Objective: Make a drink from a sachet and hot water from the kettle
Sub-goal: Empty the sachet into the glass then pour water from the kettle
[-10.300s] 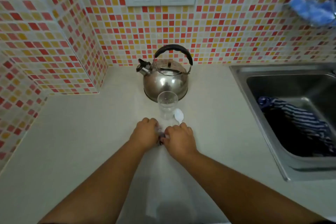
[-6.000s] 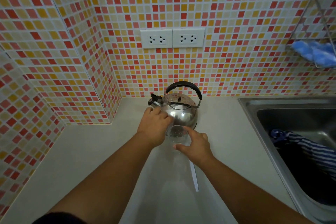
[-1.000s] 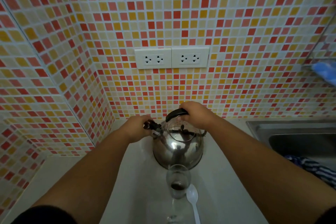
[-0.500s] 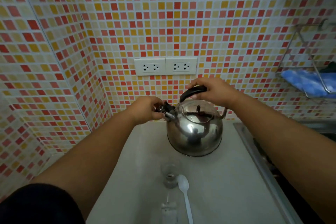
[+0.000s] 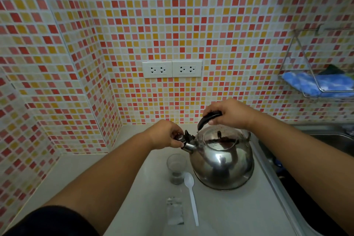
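Observation:
A shiny steel kettle point(image 5: 222, 165) hangs just above the counter, right of centre. My right hand point(image 5: 228, 114) is shut on its black handle. My left hand point(image 5: 166, 135) pinches the spout cap at the kettle's left side. Under the spout stands a clear glass point(image 5: 176, 167) with dark powder at the bottom. A white plastic spoon point(image 5: 191, 195) lies to the right of the glass. The emptied sachet point(image 5: 174, 210) lies flat in front of the glass.
A steel sink point(image 5: 329, 140) runs along the right edge of the pale counter point(image 5: 76, 174). A wire rack with a blue cloth point(image 5: 316, 84) hangs on the tiled wall at right. Two sockets point(image 5: 171, 68) sit on the back wall.
The kettle has come nearer and lower, close beside the glass. Both hands keep their hold on handle and spout cap. Earlier, the sachet was torn and emptied into the glass.

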